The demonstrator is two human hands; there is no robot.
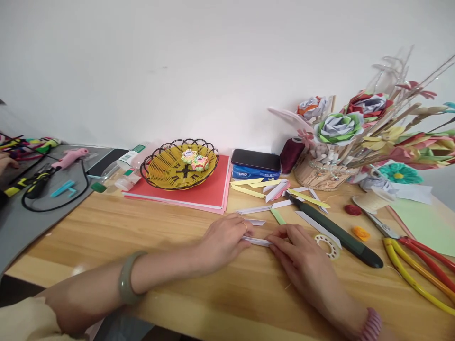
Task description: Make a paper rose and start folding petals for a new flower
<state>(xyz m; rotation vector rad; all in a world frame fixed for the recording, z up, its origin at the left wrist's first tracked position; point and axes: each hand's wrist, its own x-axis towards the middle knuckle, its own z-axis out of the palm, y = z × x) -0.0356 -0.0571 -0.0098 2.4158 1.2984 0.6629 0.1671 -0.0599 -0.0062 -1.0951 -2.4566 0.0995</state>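
Note:
A narrow folded white paper strip [258, 242] is stretched between my two hands, just above or on the wooden table. My left hand [224, 240] pinches its left end, a ring on one finger. At the strip's other end, the fingertips of my right hand [296, 247] are closed on it. Behind the hands lie more folded strips: white [253, 210], yellow [248, 190] and light green [277, 216]. A dark green craft knife [336, 230] rests right of my right hand, beside a round white disc with holes [326, 246].
At the back, a yellow woven basket [163, 173] holding small paper flowers stands on red paper [170, 200]. A phone [256, 159] lies on a blue packet. Right are a flower pot [322, 174] and scissors [408, 255]. Far left are a glue gun [69, 158] and another person's hand [7, 163].

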